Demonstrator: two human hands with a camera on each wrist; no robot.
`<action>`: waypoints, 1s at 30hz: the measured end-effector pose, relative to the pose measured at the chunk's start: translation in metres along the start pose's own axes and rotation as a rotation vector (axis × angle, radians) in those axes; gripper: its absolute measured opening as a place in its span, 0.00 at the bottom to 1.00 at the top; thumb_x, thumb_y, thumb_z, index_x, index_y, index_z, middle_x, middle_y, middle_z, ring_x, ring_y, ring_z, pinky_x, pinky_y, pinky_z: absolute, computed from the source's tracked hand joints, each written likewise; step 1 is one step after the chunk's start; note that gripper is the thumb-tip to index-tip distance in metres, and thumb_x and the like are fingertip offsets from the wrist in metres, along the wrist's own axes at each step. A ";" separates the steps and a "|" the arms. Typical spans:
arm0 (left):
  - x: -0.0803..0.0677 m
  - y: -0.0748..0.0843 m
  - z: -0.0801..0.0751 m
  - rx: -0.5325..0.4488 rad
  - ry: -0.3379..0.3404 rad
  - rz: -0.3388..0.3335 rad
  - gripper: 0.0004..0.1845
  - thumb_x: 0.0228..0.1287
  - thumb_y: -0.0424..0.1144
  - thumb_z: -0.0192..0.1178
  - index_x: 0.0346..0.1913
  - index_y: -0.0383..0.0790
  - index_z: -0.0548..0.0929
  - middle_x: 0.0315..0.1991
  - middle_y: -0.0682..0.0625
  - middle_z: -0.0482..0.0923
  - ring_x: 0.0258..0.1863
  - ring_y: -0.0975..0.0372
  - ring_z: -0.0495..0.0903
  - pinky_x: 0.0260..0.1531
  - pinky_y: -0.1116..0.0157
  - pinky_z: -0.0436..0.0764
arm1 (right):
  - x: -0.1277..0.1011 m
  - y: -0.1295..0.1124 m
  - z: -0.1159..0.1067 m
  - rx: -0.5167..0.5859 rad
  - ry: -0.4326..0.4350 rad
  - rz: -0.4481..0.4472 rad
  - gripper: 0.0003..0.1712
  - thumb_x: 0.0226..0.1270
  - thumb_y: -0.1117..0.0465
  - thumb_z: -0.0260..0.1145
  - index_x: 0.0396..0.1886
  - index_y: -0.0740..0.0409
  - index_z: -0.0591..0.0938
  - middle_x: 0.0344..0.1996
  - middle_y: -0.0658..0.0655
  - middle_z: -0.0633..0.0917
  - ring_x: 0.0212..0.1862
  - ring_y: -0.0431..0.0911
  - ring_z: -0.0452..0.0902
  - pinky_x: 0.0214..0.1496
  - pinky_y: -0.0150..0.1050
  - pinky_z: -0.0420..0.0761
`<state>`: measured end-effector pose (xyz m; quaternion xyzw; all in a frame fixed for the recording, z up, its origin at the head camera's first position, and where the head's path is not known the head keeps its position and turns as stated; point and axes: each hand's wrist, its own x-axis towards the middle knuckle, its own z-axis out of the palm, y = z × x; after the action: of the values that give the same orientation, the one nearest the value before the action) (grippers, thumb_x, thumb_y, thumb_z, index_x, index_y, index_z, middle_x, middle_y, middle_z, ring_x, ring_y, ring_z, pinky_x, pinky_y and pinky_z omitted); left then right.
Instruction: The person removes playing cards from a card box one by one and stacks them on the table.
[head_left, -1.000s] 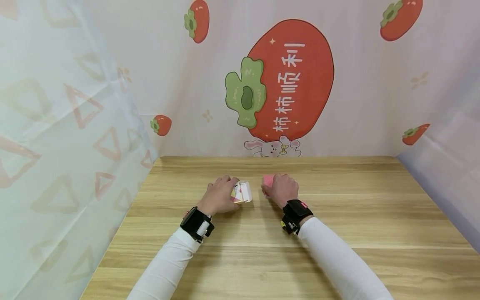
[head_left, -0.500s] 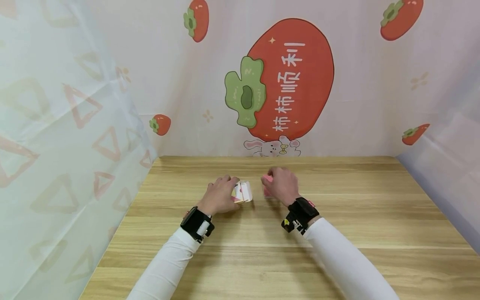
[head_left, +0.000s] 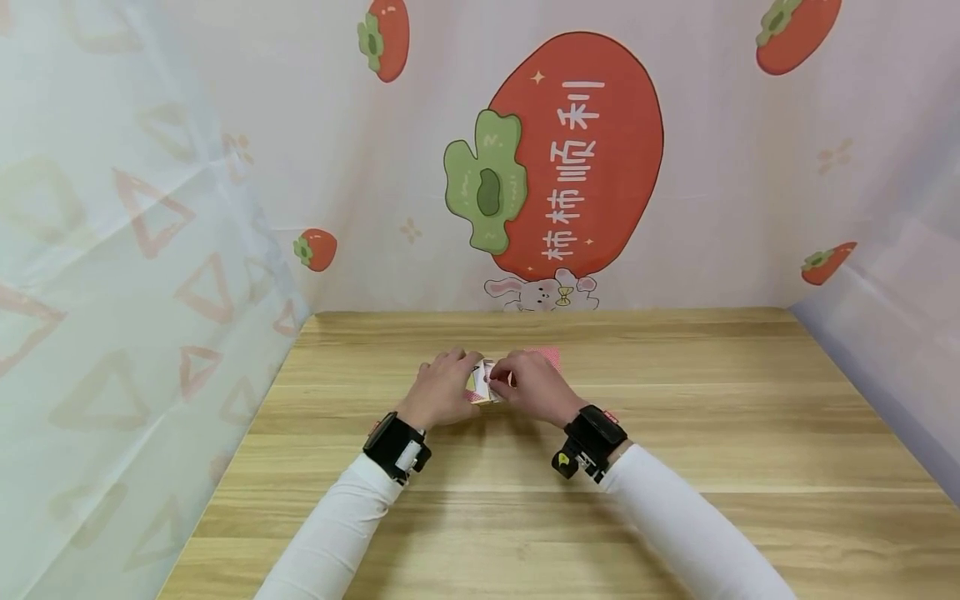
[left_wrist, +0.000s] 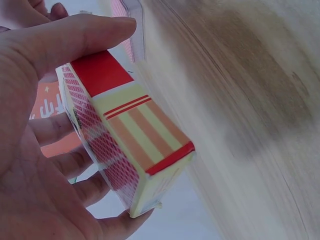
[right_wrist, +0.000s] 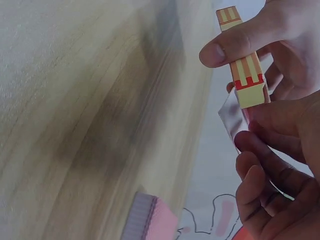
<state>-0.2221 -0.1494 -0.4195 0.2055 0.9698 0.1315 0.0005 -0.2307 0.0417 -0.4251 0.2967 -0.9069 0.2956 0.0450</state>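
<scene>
A small playing-card box (head_left: 476, 385), with striped cream-and-orange sides (left_wrist: 145, 130), is gripped by my left hand (head_left: 441, 388) between thumb and fingers. At its right end a white flap (right_wrist: 232, 117) stands out. My right hand (head_left: 537, 388) has its thumb and forefinger on that flap and pinches it, seen best in the right wrist view. Just behind the right hand, a stack of playing cards (head_left: 551, 357) with pink-red patterned backs lies on the table, partly covered by the hand. The inside of the box is hidden.
Both hands work over a wood-grain table (head_left: 480, 517), toward its back edge. Behind it hangs a pale curtain (head_left: 360, 167) printed with persimmons and a rabbit. Another pale curtain (head_left: 90, 333) runs along the left side.
My right hand has let go of the card stack and moved left to the box's flap. The stack stays on the table. My left hand keeps its grip on the box, almost unmoved.
</scene>
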 end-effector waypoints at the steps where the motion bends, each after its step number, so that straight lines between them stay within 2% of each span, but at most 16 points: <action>1: 0.001 0.000 0.000 0.002 0.005 0.006 0.40 0.45 0.42 0.79 0.66 0.45 0.76 0.53 0.45 0.77 0.52 0.48 0.76 0.47 0.44 0.75 | 0.000 0.001 0.001 0.017 -0.004 0.019 0.02 0.65 0.61 0.74 0.36 0.55 0.90 0.27 0.45 0.83 0.32 0.39 0.77 0.37 0.35 0.77; 7: 0.003 0.004 0.001 0.011 0.012 0.047 0.40 0.46 0.42 0.80 0.65 0.44 0.76 0.53 0.45 0.77 0.52 0.48 0.76 0.47 0.44 0.75 | 0.004 0.009 0.007 0.124 -0.021 0.146 0.08 0.64 0.60 0.74 0.27 0.53 0.85 0.22 0.45 0.81 0.27 0.39 0.75 0.32 0.34 0.75; 12: 0.003 0.005 0.002 0.016 0.012 0.058 0.39 0.46 0.43 0.80 0.65 0.44 0.77 0.52 0.46 0.77 0.51 0.49 0.76 0.47 0.44 0.75 | 0.004 0.014 0.012 0.148 -0.012 0.209 0.12 0.63 0.59 0.75 0.22 0.52 0.82 0.18 0.45 0.79 0.24 0.40 0.72 0.29 0.33 0.70; 17: 0.001 0.005 0.002 0.014 0.011 0.061 0.40 0.45 0.43 0.79 0.65 0.43 0.77 0.52 0.46 0.77 0.52 0.48 0.76 0.48 0.43 0.75 | 0.001 0.018 0.011 0.192 -0.033 0.229 0.14 0.62 0.57 0.77 0.21 0.53 0.83 0.18 0.46 0.79 0.22 0.40 0.71 0.27 0.33 0.69; 24: 0.000 0.003 0.003 0.013 -0.005 0.038 0.41 0.46 0.42 0.78 0.67 0.43 0.75 0.54 0.45 0.76 0.54 0.48 0.76 0.49 0.44 0.74 | -0.007 0.024 -0.002 0.297 -0.027 0.232 0.13 0.61 0.57 0.77 0.24 0.57 0.83 0.22 0.50 0.80 0.25 0.41 0.72 0.29 0.35 0.71; 30: 0.001 0.000 0.003 0.014 -0.009 0.025 0.42 0.46 0.43 0.79 0.68 0.43 0.75 0.56 0.45 0.76 0.55 0.48 0.76 0.50 0.43 0.74 | -0.014 0.034 -0.013 0.300 -0.023 0.240 0.11 0.62 0.57 0.76 0.26 0.56 0.84 0.23 0.49 0.81 0.26 0.42 0.74 0.32 0.37 0.72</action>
<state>-0.2229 -0.1486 -0.4220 0.2180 0.9680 0.1241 0.0016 -0.2399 0.0786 -0.4352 0.1929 -0.8821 0.4273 -0.0455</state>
